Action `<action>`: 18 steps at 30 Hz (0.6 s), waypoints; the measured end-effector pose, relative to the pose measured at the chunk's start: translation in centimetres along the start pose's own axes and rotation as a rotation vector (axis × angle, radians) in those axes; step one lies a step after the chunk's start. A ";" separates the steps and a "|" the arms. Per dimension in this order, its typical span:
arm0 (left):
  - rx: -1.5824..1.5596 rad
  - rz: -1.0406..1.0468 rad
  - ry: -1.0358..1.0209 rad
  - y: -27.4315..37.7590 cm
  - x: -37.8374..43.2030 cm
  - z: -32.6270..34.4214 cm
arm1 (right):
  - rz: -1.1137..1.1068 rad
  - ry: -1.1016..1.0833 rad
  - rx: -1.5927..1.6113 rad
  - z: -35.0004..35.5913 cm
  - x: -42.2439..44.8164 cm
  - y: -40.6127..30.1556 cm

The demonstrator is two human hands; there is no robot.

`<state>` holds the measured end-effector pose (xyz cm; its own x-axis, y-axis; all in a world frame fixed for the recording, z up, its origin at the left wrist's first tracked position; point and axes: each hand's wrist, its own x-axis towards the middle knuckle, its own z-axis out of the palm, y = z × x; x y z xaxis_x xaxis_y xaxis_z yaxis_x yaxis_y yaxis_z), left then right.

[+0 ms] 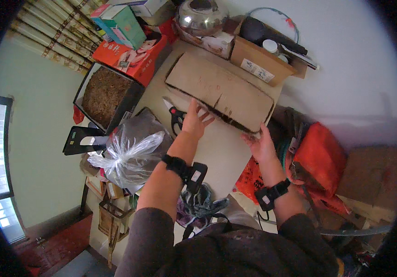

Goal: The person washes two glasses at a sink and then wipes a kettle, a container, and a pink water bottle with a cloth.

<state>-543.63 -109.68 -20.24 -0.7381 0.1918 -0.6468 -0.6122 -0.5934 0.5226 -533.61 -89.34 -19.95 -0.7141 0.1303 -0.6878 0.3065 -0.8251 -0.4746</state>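
A long, worn cardboard box (219, 90) with dark, frayed edges lies at a slant across the beige tabletop (219, 149). My left hand (195, 121) meets its near long side, thumb up at the edge and fingers spread low along it. At the near right corner, my right hand (261, 142) has its thumb against the box and its fingers curled beneath the rim. Both hands appear to hold the box. Scissors (176, 117) with black handles and a red pivot lie just left of my left hand. The box's underside is hidden.
An open box of brown crumbly material (105, 95) and a knotted clear plastic bag (125, 159) stand left. Behind are an orange-red carton (132, 55), a shiny metal pot (202, 17) and an open carton (260, 59). Red bags (319, 155) sit right of the table.
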 end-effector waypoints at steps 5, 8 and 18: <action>-0.026 0.088 -0.094 0.5 2.9 3.6 | -0.120 -0.086 -0.008 0.9 3.2 -3.3; 0.074 0.153 -0.042 0.5 2.6 4.5 | -0.113 -0.088 0.031 0.3 4.4 -3.6; 0.597 0.046 -0.196 -3.7 -13.4 -4.2 | -0.528 -0.395 -1.463 7.2 0.7 7.5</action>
<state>-530.30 -113.27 -15.86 -0.7712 0.3499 -0.5318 -0.5893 -0.0765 0.8043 -536.39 -99.37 -20.03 -0.9691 -0.1181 -0.2164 0.1291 0.5048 -0.8535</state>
